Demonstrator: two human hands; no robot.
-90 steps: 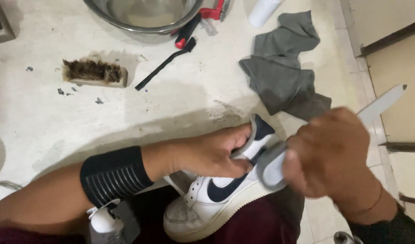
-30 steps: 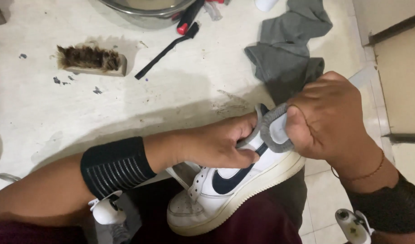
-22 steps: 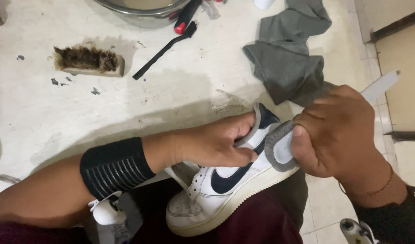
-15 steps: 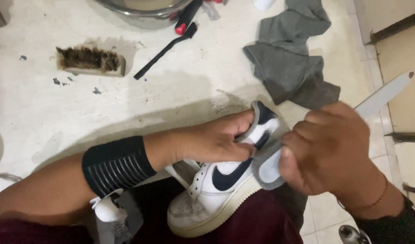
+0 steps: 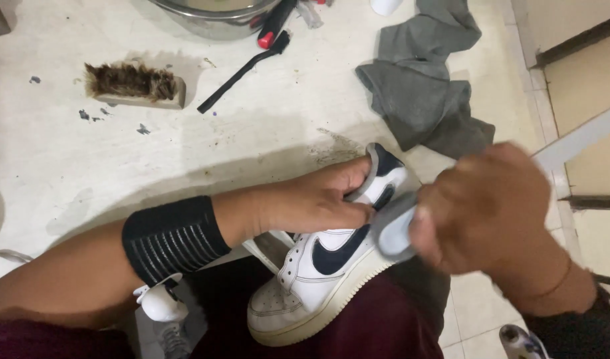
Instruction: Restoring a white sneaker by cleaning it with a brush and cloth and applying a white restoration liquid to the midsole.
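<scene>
Now we work on a white shoe (image 5: 318,279).
Our left hand (image 5: 311,199) grips its heel; our right hand (image 5: 484,213) clamps a grey cloth (image 5: 392,229) against it.

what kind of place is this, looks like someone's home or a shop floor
Probably a home floor used as a shoe-cleaning spot. The left hand steadies a white sneaker on the lap while the right hand works a brush on it; a bristle brush, grey cloth and metal basin lie on the stained floor.
</scene>
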